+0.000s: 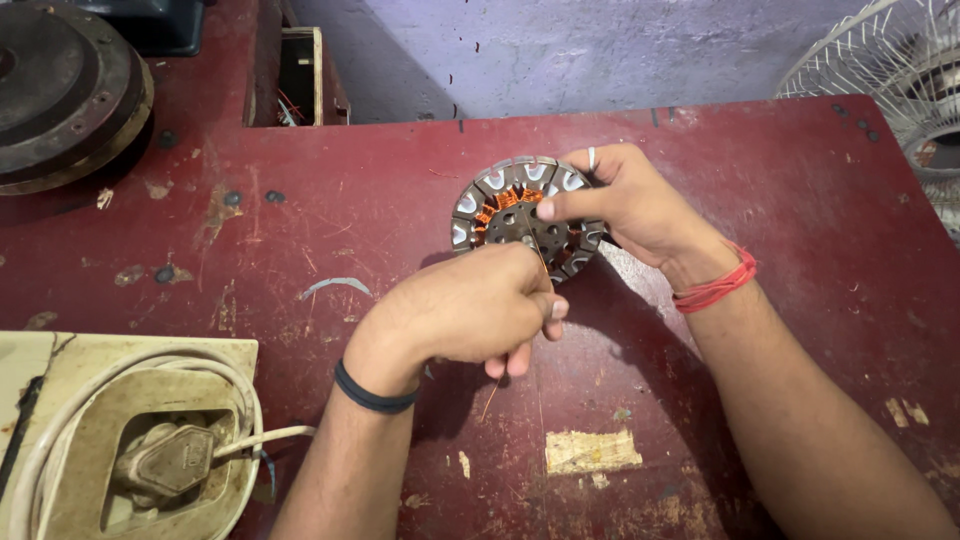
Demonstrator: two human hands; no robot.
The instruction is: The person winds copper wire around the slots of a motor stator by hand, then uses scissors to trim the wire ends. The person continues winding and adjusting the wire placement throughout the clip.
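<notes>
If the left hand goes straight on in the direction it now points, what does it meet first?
The left hand points up and to the right, pinching a thin copper wire. It would probably meet the round stator first, which the right hand holds on the red table. Depth is unclear.

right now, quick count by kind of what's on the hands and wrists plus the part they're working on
stator cores: 1
copper wires: 1
wristbands, black and red: 2
finger rings: 1
total: 5

Round copper-wound stator, tilted upright
</notes>
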